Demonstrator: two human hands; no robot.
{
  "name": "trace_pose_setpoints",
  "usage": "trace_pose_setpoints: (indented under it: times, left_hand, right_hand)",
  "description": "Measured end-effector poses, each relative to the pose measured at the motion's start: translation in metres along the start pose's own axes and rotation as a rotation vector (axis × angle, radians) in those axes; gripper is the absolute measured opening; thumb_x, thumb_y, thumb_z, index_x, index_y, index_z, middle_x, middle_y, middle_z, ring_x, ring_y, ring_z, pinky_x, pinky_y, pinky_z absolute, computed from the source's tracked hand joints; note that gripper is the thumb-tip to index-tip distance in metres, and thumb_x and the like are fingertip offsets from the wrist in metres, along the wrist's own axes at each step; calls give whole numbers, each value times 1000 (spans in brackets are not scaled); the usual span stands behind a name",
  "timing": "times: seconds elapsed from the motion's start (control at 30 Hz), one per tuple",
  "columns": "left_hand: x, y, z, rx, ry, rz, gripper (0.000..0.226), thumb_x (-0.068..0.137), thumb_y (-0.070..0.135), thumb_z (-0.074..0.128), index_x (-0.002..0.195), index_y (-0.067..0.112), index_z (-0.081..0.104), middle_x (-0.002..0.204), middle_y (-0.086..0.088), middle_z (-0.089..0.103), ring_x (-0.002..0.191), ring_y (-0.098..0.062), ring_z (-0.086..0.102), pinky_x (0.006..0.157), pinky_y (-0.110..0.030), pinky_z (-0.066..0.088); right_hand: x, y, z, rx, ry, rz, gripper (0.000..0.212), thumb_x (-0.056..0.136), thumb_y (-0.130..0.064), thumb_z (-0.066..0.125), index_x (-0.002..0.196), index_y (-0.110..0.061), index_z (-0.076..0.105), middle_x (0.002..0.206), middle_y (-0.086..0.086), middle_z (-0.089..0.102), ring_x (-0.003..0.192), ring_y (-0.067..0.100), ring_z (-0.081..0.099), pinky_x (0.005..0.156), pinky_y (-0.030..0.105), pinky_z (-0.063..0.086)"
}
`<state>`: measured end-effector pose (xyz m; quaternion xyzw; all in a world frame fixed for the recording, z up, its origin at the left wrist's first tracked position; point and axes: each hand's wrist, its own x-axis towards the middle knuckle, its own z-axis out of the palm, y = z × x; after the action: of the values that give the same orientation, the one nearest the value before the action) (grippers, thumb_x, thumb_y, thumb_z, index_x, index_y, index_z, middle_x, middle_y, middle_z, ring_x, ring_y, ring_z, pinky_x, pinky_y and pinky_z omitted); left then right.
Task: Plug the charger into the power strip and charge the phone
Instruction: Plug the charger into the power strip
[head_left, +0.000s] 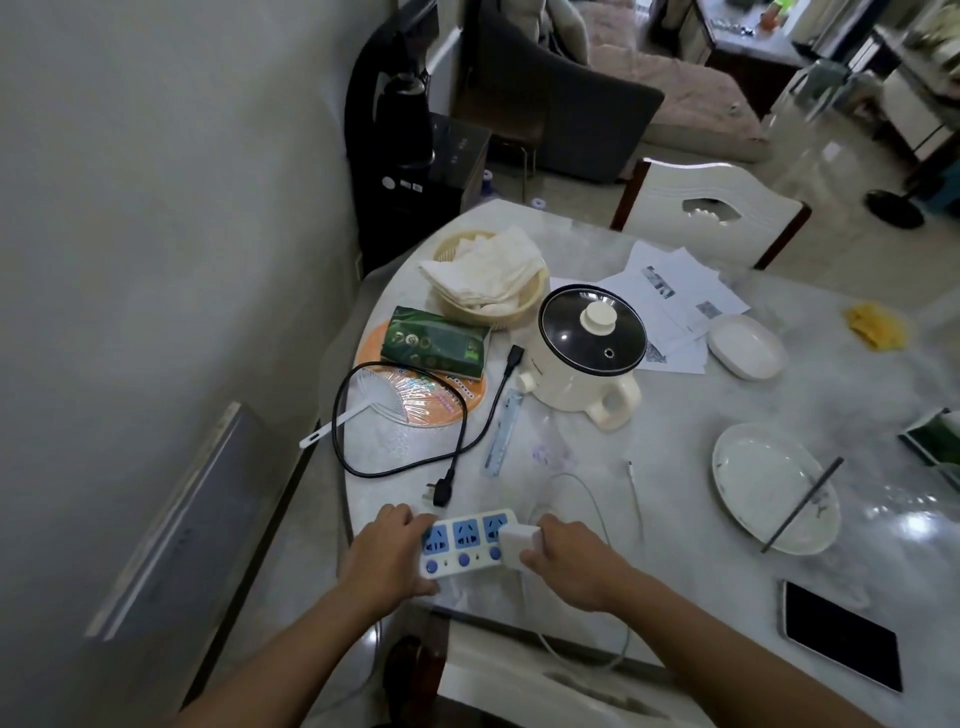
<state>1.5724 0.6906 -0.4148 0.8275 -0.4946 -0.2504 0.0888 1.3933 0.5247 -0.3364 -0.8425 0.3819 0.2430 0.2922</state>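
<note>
A white power strip (464, 544) with three blue sockets lies at the table's near edge. My left hand (387, 557) grips its left end. My right hand (569, 564) is closed on a white charger (519, 543), which sits against the strip's rightmost socket. A thin white cable (592, 499) loops from the charger across the table, and its free end (631, 467) lies loose. The phone (839, 636), screen dark, lies flat at the near right, apart from both hands.
A black power cord with plug (441, 491) lies just behind the strip. A cream electric pot (589, 353), a ruler (504, 431), a fan (415, 389), a white plate with chopsticks (769, 483), papers (670, 291) and a basket (488, 280) share the marble table (675, 426). A chair (711, 208) stands behind.
</note>
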Motion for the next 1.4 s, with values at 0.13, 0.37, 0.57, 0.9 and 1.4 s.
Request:
trace_pose_setpoints:
  times: [0.13,0.37,0.57,0.9,1.4]
  left_hand:
    - [2,-3,1,-55,13,29,85,56,64,74,131,31,49,114,7,56,101,-10,47,76,-25,42]
    - [6,-4,0,-88,6,36,83,56,63,75,129,32,51,111,10,55,100,-10,46,76,-25,41]
    - [7,-8,2,-135,13,22,91,49,67,75,131,36,52,107,15,52,94,-7,40,75,-25,39]
    - [6,-7,4,-171,35,5,87,51,63,77,129,34,53,103,16,49,93,-6,41,78,-24,43]
    - [5,-2,4,-97,12,-5,86,56,62,75,132,34,49,112,13,53,98,-7,43,82,-25,44]
  right_hand:
    - [4,-6,1,-15,24,0,34,93,-42,52,108,-12,50,109,12,63,74,17,51,54,25,35]
    - [6,-18,-6,22,28,10,23,94,-42,54,92,-20,46,90,-2,54,63,1,48,47,16,33]
    - [10,-36,-6,44,28,43,25,95,-39,55,88,-16,49,96,3,60,67,6,55,47,15,37]
    - [21,-55,10,31,70,101,29,94,-33,59,109,-9,62,107,8,70,75,14,60,52,14,46]
    - [37,-58,-3,19,-71,134,22,93,-30,60,94,-15,44,109,9,66,83,20,65,59,22,56]
